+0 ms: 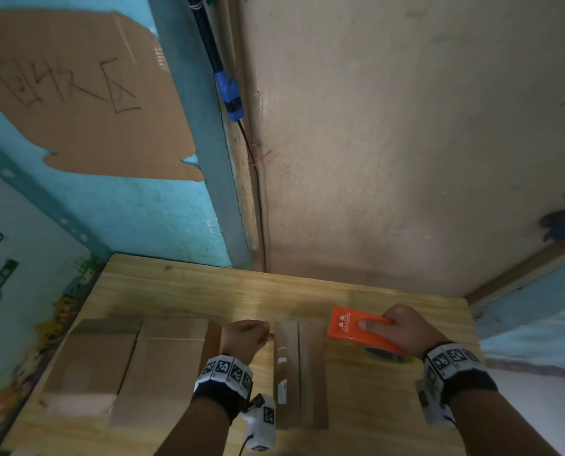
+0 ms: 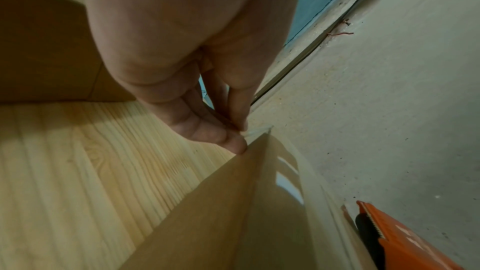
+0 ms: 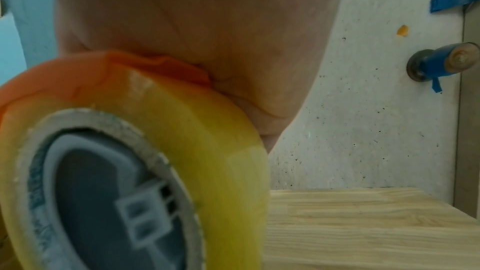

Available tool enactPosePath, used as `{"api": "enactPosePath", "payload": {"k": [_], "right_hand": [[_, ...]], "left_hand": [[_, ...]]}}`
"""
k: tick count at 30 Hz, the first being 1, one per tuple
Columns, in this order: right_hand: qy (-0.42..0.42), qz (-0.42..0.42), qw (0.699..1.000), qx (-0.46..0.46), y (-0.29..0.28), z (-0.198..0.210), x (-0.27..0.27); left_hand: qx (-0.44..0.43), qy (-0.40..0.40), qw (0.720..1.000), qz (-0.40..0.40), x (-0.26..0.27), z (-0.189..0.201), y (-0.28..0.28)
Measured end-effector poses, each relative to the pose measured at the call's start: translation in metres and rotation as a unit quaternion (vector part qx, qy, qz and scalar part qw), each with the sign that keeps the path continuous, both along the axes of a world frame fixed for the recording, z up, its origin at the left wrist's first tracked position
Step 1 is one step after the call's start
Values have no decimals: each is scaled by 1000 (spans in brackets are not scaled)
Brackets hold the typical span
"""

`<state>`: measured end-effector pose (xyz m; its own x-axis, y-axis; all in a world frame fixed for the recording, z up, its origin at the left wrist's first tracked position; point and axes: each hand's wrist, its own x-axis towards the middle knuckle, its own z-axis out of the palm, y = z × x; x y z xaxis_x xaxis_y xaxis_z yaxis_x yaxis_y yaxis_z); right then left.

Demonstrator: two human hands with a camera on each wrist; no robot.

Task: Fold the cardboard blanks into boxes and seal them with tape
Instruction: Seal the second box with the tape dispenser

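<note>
Grasping the orange tape dispenser, the right hand keeps it just right of the upright box. Left hand pinches what appears to be a tape end at the box's far corner. Two finished boxes stand left of that pinch.

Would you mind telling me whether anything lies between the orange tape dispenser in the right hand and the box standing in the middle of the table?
Nothing visible does. The tape dispenser, gripped by the right hand, sits just right of the box, with only bare table between them. The left hand pinches the tape end at the box's far left corner, clear of that gap.
</note>
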<state>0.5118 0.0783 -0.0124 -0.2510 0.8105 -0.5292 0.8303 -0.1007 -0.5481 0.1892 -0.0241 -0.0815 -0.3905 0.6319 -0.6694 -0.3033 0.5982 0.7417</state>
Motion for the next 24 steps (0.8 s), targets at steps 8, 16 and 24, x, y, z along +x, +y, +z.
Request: {"api": "enactPosePath", "payload": {"k": [8, 16, 24], "right_hand": [[-4, -5, 1000, -4, -6, -8, -6], [-9, 8, 1000, -6, -7, -13, -3], [6, -5, 999, -32, -12, -13, -1]], "left_hand": [[-18, 117, 988, -99, 8, 7, 5], [-70, 158, 976, -132, 20, 5, 10], [-132, 232, 940, -213, 22, 18, 2]]}}
